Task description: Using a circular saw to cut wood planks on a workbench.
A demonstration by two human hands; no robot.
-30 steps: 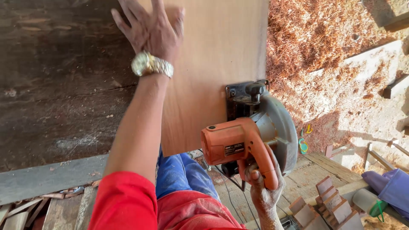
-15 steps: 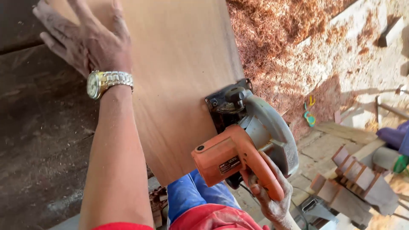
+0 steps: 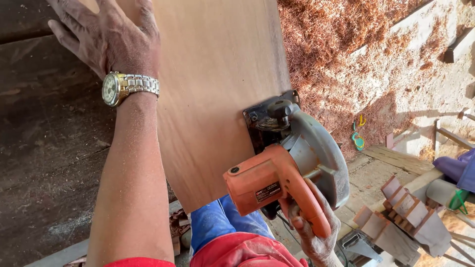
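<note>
A light brown plywood sheet (image 3: pixel 217 84) lies across a dark wooden workbench (image 3: pixel 44 158). My left hand (image 3: pixel 106 37), dusty and with a metal wristwatch, is pressed flat on the sheet's far left part, fingers spread. An orange circular saw (image 3: pixel 284 168) with a grey blade guard sits at the sheet's near right edge, its black base plate resting on the board. My right hand (image 3: pixel 311 232) is wrapped around the saw's orange handle at the lower right.
Reddish sawdust (image 3: pixel 356 54) covers the ground at the right. Small wooden offcuts (image 3: pixel 401 212) are piled at the lower right, by a purple cloth (image 3: pixel 457 168). A small green and yellow object (image 3: pixel 358 138) lies on the ground. My blue trousers (image 3: pixel 217 227) show below the board.
The view has closed in on the board. My left hand stays pressed on the sheet. The saw sits further along the board's right edge, still in my right hand.
</note>
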